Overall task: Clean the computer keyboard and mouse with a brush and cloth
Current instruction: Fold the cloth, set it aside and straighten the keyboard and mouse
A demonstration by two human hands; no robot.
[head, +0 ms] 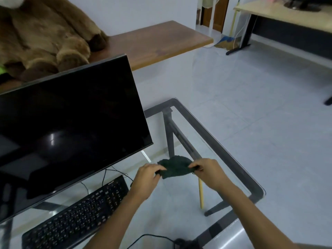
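A dark green cloth [175, 167] hangs stretched between my two hands above the glass desk [233, 159]. My left hand [148, 177] pinches its left edge and my right hand [206, 170] pinches its right edge. The black keyboard [75, 214] lies on the glass to the lower left, below the monitor. A thin wooden handle [200, 194], possibly the brush, lies on the glass under my right wrist; its head is hidden. A dark shape with a cable at the bottom edge [185, 242] may be the mouse, though I cannot tell.
A large black monitor [68, 126], switched off, stands at the left of the desk. Behind it a brown plush toy [45, 33] sits on a wooden shelf [158, 42]. Another desk [287, 17] stands at the far right across the tiled floor.
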